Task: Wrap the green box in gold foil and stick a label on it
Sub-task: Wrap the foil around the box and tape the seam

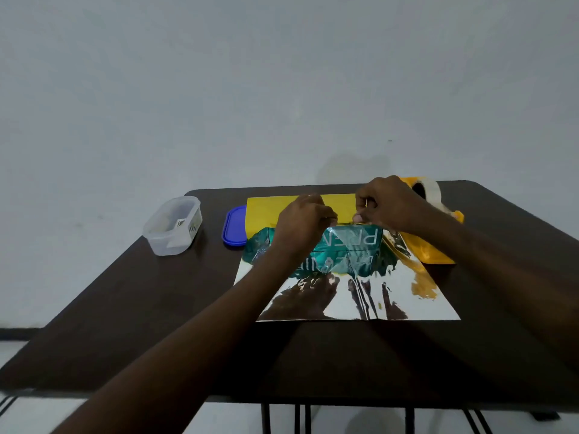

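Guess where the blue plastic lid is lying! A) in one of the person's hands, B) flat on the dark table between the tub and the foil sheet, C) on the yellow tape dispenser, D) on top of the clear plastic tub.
B: the blue plastic lid lies flat on the dark table, to the right of the open clear plastic tub and at the left edge of the shiny foil sheet.

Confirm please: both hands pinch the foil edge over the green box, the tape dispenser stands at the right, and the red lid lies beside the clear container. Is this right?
One detail is wrong: the lid is blue, not red, as the head view shows. The rest holds: both hands, left and right, pinch the foil edge over the green box, the tape dispenser stands at the right, and the clear container is beside the lid.
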### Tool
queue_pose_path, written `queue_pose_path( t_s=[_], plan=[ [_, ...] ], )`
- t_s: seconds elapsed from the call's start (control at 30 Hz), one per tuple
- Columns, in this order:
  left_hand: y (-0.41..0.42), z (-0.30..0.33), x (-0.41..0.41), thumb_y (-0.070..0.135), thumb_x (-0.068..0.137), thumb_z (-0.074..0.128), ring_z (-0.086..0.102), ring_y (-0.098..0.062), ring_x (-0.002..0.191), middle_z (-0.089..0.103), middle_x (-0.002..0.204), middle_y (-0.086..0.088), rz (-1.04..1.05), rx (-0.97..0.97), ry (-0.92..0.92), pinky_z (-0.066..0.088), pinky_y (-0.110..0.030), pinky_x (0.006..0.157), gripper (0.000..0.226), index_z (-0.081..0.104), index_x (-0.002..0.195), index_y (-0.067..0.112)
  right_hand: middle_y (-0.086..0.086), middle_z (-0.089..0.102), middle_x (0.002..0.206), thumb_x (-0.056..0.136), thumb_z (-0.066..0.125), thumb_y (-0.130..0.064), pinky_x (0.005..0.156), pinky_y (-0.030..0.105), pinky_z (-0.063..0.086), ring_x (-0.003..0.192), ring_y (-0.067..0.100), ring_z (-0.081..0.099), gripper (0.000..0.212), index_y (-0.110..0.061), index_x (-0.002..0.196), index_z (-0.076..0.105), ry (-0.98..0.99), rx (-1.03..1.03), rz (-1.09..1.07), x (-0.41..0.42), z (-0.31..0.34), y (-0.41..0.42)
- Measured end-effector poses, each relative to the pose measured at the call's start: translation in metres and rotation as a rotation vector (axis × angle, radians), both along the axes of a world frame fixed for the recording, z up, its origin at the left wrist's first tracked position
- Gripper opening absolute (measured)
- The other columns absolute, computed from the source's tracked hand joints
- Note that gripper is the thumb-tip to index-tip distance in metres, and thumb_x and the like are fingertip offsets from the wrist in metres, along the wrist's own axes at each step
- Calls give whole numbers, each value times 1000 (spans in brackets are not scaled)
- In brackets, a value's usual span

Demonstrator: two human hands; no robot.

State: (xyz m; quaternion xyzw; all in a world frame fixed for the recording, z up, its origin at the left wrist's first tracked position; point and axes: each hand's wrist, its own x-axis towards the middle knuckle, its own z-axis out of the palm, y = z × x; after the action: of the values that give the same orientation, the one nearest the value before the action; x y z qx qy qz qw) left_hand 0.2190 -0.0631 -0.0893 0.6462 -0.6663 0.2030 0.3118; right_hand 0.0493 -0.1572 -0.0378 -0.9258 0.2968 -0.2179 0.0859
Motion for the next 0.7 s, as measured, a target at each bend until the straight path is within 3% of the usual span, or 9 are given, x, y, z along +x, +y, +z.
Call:
queue_pose_path(
  t_s=[0.17, 0.3, 0.53, 0.7],
  plan=[
    [1, 0, 1, 24, 86, 69, 59, -22, 83, 68, 86, -1, -16, 0, -9, 36, -27, 61, 13, 79, 94, 21, -11, 54, 61, 75, 83, -28, 54, 22, 31, 59, 6, 50, 24, -19, 67, 62, 106, -61, 23, 11, 3, -3],
    [1, -1, 3, 24, 87, 70, 59, -21, 85, 67, 87, 0, -24, 4, 5, 42, -29, 62, 13, 79, 96, 22, -11, 53, 62, 75, 83, -31, 51, 21, 27, 59, 3, 47, 24, -19, 68, 63, 147, -102, -5, 13, -2, -6],
    [-1, -1, 7, 25, 86, 70, 60, -20, 82, 67, 86, 0, -53, 17, -5, 47, -31, 61, 15, 79, 97, 22, -1, 64, 65, 77, 82, -31, 48, 21, 32, 56, 4, 52, 26, -10, 71, 68, 145, -128, -55, 10, -6, -8],
    [-2, 0, 11, 23, 87, 70, 60, -18, 82, 68, 88, 0, -84, 32, -5, 47, -31, 61, 16, 79, 100, 22, 10, 69, 72, 77, 81, -35, 54, 31, 46, 65, 19, 62, 32, -7, 70, 67, 131, -110, -98, 10, -12, -10]
  ],
)
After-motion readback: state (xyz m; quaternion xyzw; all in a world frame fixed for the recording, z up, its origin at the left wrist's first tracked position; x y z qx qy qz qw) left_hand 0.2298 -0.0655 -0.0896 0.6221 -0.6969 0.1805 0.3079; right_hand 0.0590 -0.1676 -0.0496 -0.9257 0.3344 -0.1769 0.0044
